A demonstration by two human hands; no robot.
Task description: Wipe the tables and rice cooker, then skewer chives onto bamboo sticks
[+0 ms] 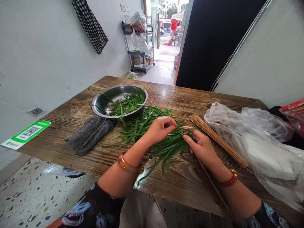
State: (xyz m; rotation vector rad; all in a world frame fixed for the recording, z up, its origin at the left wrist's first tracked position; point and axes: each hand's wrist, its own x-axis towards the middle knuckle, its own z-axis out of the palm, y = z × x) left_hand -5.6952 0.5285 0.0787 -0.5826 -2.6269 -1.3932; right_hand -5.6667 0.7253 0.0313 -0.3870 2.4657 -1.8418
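Long green garlic chives lie in a loose heap across the middle of the wooden table. Over the heap, my left hand is closed in a pinch at the end of a green chive blade. Just to its right, my right hand grips a thin bamboo skewer, whose long end slants down towards me past my wrist. A blade stretches between the fingertips of both hands. The skewer's upper end is hidden by the fingers and leaves.
A steel bowl with more chives stands at the back left, beside a dark grey mesh cloth. Right of my hands lie a bundle of skewers and clear plastic bags. A QR-code card is at the left edge.
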